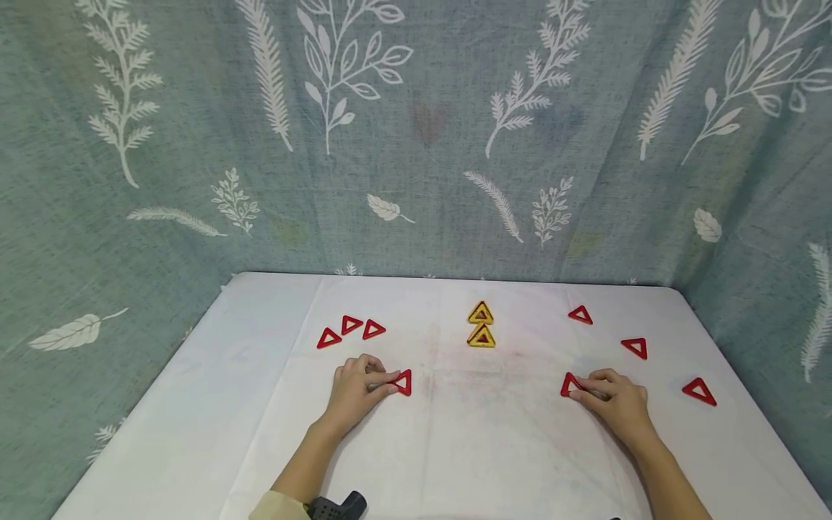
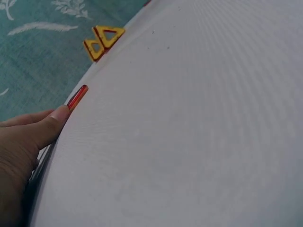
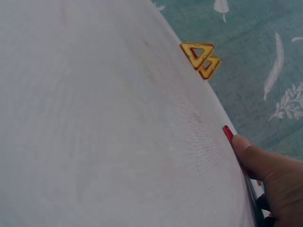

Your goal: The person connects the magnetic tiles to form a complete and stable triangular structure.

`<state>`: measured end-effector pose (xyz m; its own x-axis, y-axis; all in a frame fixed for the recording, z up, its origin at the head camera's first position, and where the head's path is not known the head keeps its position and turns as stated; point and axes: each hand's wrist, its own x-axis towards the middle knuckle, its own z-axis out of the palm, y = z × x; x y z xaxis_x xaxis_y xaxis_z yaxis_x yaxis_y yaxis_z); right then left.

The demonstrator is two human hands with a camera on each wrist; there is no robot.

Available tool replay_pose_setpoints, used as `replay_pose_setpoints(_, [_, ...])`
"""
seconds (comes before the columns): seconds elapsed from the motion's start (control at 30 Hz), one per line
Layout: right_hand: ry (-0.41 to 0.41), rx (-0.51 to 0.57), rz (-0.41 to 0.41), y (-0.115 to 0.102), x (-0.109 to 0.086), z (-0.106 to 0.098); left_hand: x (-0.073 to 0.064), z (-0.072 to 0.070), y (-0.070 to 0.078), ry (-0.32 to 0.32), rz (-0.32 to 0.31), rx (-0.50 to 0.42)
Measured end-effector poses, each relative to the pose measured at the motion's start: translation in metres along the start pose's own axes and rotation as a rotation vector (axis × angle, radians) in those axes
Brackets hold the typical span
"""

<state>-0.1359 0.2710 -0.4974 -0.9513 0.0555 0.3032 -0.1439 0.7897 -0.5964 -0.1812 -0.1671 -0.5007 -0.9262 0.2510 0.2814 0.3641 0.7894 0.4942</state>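
Note:
My left hand (image 1: 356, 388) pinches a small red triangle frame (image 1: 407, 383) between thumb and fingers, low over the white table. In the left wrist view, only the red edge (image 2: 77, 97) shows past the thumb. On the other side, my right hand (image 1: 616, 404) pinches another red triangle frame (image 1: 567, 385) at its right corner; the right wrist view shows a strip of its red edge (image 3: 228, 133). Farther back between the hands lie two yellow triangles with red edges, the front one (image 1: 482, 336) close against the rear one (image 1: 481, 313).
Three red triangles (image 1: 352, 324) lie grouped at the back left. On the right, separate red triangles lie at the back (image 1: 581, 315), the middle (image 1: 635, 347) and near the right edge (image 1: 700, 391). A green leaf-patterned curtain (image 1: 429, 144) hangs behind the white table (image 1: 494, 448).

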Motion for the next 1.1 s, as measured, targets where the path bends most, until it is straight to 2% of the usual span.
replay_pose_setpoints(0.5, [-0.029,0.115,-0.127,-0.008,-0.003,0.009,0.000,0.011,0.023,-0.048,0.107,-0.049])
replay_pose_setpoints(0.87, [-0.061,0.148,-0.211,-0.018,-0.006,0.022,0.002,0.022,0.039,-0.064,0.141,-0.039])
replay_pose_setpoints(1.1, [-0.039,0.119,-0.293,-0.025,-0.005,0.031,0.003,0.029,0.047,-0.073,0.173,-0.029])
